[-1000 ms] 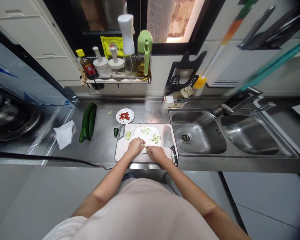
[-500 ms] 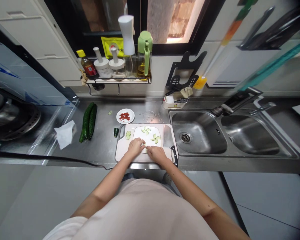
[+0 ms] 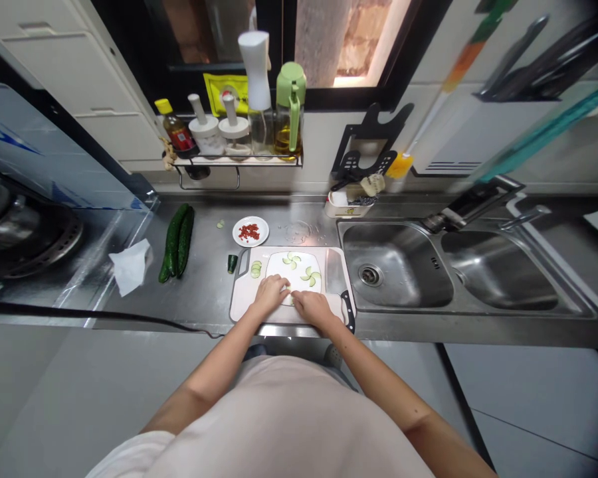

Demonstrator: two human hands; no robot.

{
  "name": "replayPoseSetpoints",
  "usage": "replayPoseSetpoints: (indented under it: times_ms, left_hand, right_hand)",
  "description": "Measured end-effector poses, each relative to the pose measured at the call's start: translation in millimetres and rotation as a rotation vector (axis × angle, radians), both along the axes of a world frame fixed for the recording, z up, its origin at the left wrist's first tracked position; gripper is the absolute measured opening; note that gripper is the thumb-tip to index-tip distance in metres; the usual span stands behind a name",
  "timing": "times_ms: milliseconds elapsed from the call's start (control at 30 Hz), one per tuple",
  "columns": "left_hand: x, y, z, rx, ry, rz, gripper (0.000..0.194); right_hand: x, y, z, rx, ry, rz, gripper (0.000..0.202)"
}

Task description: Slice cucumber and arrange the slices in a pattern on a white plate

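Observation:
Both my hands meet over the near part of a white plate (image 3: pixel 306 261), which lies on a pale cutting board (image 3: pixel 244 309). My left hand (image 3: pixel 271 292) and my right hand (image 3: pixel 311 307) have their fingers bent around small pale-green cucumber pieces (image 3: pixel 290 296), mostly hidden by the fingertips. Two pinwheels of thin cucumber slices (image 3: pixel 292 260) show on the plate's far and right parts. Left of the plate, a short stack of round slices (image 3: pixel 256 269) rests on the board. A knife with a black handle (image 3: pixel 349 311) lies at the board's right side.
Beyond the board stands a small white dish (image 3: pixel 250 240) of red bits. A cucumber stub (image 3: pixel 232 263), two whole cucumbers (image 3: pixel 184 240) and a white cloth or tissue (image 3: pixel 130 267) lie to the left. A double sink (image 3: pixel 397 262) is on the right, and a bottle rack (image 3: pixel 239 161) hangs above.

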State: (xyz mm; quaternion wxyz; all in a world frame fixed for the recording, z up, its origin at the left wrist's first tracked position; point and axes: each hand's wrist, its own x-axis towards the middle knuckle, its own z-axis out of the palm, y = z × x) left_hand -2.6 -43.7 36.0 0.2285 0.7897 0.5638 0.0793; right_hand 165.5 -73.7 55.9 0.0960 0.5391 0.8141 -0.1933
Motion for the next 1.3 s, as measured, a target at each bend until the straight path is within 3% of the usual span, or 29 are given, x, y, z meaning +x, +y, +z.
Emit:
replayPoseSetpoints:
  times_ms: [300, 367, 500, 633, 800, 1033, 1167, 1300]
  left_hand:
    - [-2, -3, 2.1, 0.034, -0.11, 0.079, 0.021]
    - [-7, -4, 1.8, 0.07, -0.13, 0.199, 0.021]
    - [-26, -2, -1.7, 0.111, -0.079, 0.561, 0.021]
    - [-45, 4, -7.1, 0.064, -0.018, 0.727, 0.027]
    - [-55, 11, -13.1, 0.021, 0.048, 0.758, 0.038]
    - [-52, 14, -15.4, 0.035, 0.034, 0.757, 0.025]
    - [-53, 16, -15.6, 0.045, -0.108, 0.779, 0.013]
    - [-52, 18, -14.5, 0.019, -0.433, 0.82, 0.014]
  right_hand:
    - [3, 1, 2.1, -0.028, 0.059, -0.06, 0.038]
    - [3, 1, 2.6, -0.032, 0.08, -0.065, 0.039]
    - [3, 2, 5.1, -0.041, 0.087, -0.098, 0.04]
    - [4, 4, 7.0, -0.049, 0.09, -0.124, 0.042]
    - [7, 5, 4.8, -0.049, 0.135, -0.144, 0.041]
    - [8, 4, 4.1, -0.042, 0.171, -0.174, 0.04]
    - [9, 4, 5.5, -0.052, 0.188, -0.195, 0.04]
    - [11, 6, 4.2, -0.009, 0.233, -0.203, 0.038]
